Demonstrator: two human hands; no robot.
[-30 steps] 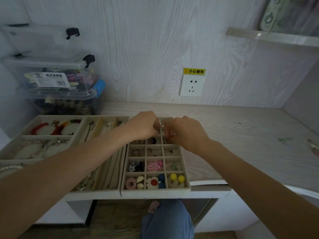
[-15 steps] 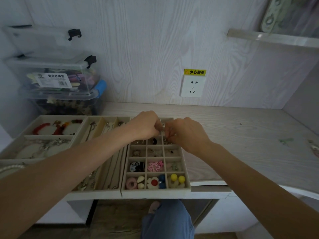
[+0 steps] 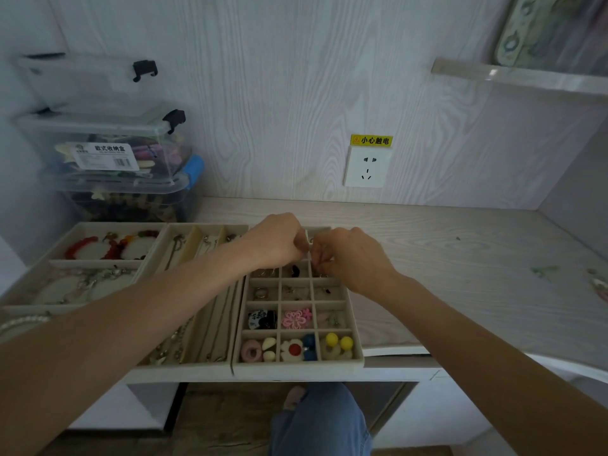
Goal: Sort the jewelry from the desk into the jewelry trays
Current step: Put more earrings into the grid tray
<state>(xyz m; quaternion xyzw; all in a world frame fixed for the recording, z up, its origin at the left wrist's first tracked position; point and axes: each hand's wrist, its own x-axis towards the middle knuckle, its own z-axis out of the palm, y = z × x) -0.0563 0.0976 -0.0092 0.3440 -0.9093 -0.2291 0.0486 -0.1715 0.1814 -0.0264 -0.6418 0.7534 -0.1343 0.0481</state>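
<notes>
Head view: grid tray (image 3: 357,324) sits at the surface's (image 3: 444,258) near edge, earrings in its cells. Above its far cells, left hand (image 3: 279,240) and right hand (image 3: 348,255) meet, fingers curled, pinching something too small to identify. Beyond, 2 stacked storage boxes (image 3: 108,153).

One head-worn wide-angle view looks forward and down from above the desk's (image 3: 460,258) near edge, facing the back wall; it sits close, with the forearms reaching in from the bottom corners toward the desk.
</notes>
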